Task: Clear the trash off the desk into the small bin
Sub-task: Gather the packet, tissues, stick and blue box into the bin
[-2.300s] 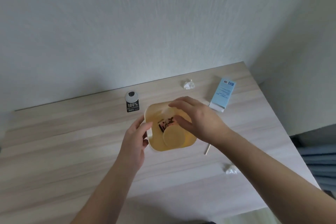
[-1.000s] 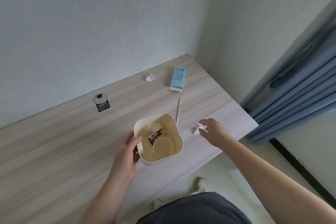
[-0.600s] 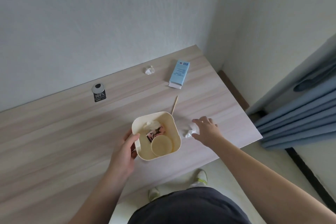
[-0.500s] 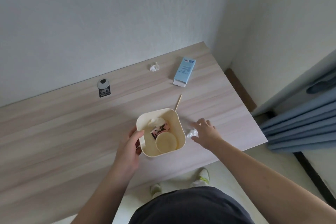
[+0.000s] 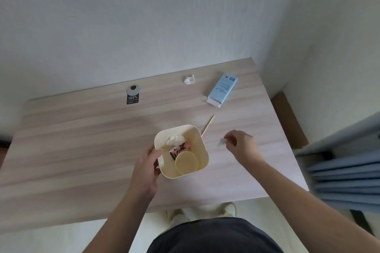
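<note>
A small cream bin [image 5: 203, 146] stands on the wooden desk [image 5: 82, 150]. Inside it lie a white wad, a pink and black wrapper and a round cream lid. My left hand [image 5: 147, 167] grips the bin's left rim. My right hand [image 5: 239, 146] is lifted just right of the bin and pinches a small crumpled white paper [image 5: 222, 141] in its fingertips. A thin wooden stick [image 5: 208, 125] lies on the desk behind the bin's right corner. Another crumpled white paper [image 5: 189, 79] and a light blue box [image 5: 222, 89] lie near the wall.
A black tag with a silver round top [image 5: 132, 94] lies at the back of the desk. The desk's right edge meets a wall corner, with blue curtains [image 5: 345, 170] at the right. My feet show on the floor below the front edge.
My right hand left the bin, reached to the crumpled paper near the desk's right front, picked it up and lifted it toward the bin. The left hand kept its hold on the bin.
</note>
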Demonstrator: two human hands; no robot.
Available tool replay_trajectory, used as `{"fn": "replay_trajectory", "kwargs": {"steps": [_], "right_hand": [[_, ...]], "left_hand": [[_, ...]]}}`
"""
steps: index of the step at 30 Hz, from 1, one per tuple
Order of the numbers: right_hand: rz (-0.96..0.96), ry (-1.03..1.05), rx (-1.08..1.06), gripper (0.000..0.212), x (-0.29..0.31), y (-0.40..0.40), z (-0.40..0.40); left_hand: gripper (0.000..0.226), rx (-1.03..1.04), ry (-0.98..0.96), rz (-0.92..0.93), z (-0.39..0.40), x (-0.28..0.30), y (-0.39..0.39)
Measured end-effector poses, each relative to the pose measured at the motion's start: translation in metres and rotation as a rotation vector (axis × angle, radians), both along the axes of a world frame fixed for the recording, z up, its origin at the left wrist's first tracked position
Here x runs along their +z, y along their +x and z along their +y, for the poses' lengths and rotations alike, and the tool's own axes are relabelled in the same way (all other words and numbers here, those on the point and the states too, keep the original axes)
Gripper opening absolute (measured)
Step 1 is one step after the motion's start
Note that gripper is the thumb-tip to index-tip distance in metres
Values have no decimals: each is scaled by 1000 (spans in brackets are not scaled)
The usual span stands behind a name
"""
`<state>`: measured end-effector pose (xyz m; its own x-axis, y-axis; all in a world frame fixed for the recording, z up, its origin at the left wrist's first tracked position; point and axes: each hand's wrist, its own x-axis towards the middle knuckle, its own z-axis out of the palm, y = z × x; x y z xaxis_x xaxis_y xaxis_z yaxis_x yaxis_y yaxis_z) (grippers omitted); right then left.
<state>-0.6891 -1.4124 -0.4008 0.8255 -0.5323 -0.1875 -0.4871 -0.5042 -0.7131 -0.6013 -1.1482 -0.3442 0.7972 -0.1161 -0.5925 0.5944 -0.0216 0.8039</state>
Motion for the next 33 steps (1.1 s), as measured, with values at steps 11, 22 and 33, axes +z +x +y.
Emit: {"fn": "replay_trajectory", "kwargs": {"steps": [11, 22, 33], "right_hand": [[-419, -187, 510, 25, 116, 28, 56], [-194, -141, 175, 27, 53, 70, 25], [514, -6, -35, 34, -44, 107, 33]], "left_hand": [[31, -18, -56, -2, -10, -2, 2], [47, -61, -109, 42, 29, -5, 40], [53, -81, -103, 78, 62, -13, 84]]}}
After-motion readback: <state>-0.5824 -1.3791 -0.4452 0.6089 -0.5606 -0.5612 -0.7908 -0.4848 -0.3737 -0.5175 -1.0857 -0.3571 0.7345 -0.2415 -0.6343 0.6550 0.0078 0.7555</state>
